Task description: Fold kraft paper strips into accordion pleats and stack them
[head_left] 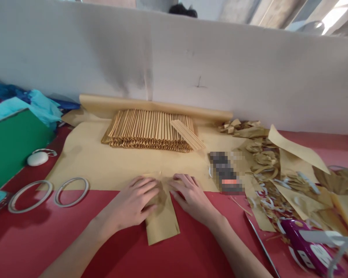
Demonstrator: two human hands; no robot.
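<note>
A strip of brown paper [163,218] lies on the red table between my two hands. My left hand [137,199] rests palm down on its left side, fingers slightly spread and curved. At the strip's upper right edge, my right hand [191,195] touches down with its fingers apart. Neither hand grips anything visible. Beyond them, a long stack of pleated brown paper [150,129] sits on a large brown sheet [84,154]. One folded piece [188,134] leans across the stack's right end.
Two tape rings [30,197] and a white round object [37,158] are on the left by a green board [17,143]. Paper scraps [263,158], a blurred dark object [224,172], a metal blade [262,245] and a purple device [310,247] lie right. A pale wall [174,58] stands behind.
</note>
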